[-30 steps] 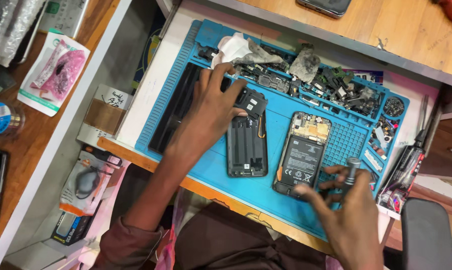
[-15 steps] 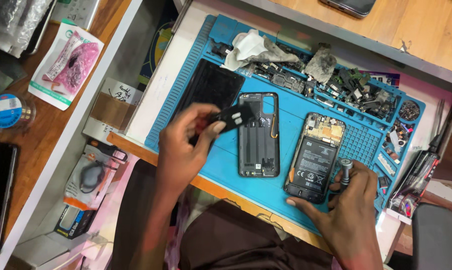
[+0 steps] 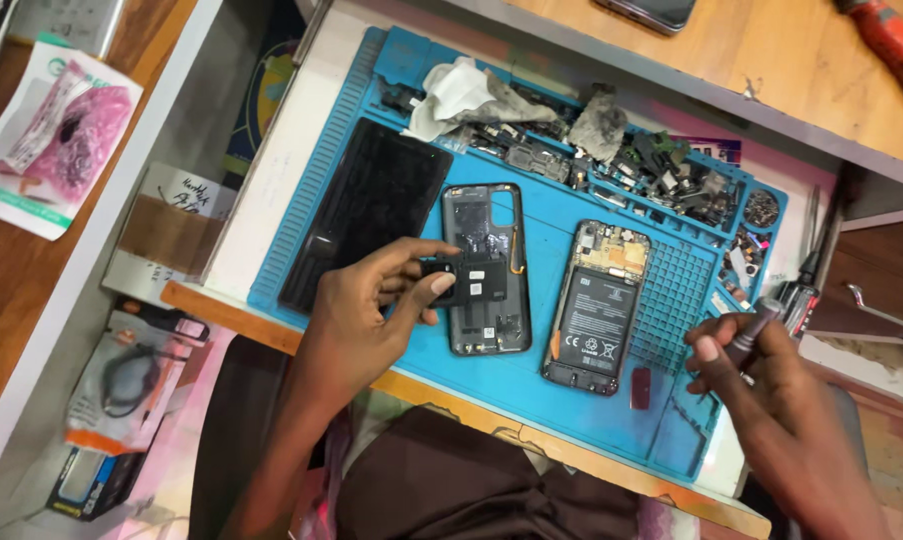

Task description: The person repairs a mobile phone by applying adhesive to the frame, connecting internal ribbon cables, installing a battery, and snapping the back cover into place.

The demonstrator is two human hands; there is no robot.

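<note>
1. A small black cover piece [image 3: 463,280] is pinched between the thumb and fingers of the left hand [image 3: 371,315], just left of the middle of the view.
2. The piece is held over the lower half of a phone back shell [image 3: 485,268], which lies flat on the blue work mat [image 3: 531,370]; whether piece and shell touch cannot be told.
3. At about 9 o'clock from the shell, a black screen panel [image 3: 363,222] is laid face down on the mat, just beside the shell.
4. At 3 o'clock from the shell, an opened phone [image 3: 596,308] with its black battery showing is laid, close by but apart.
5. The right hand [image 3: 771,385], at 4 o'clock in the view, is closed around a screwdriver [image 3: 753,335], gripped near its dark tip end.
6. A small red piece [image 3: 640,388] is seen on the mat between the opened phone and the right hand.
7. Along the mat's far edge, at 12 to 2 o'clock, loose phone parts [image 3: 661,175] and a crumpled grey cloth [image 3: 463,95] are piled.
</note>
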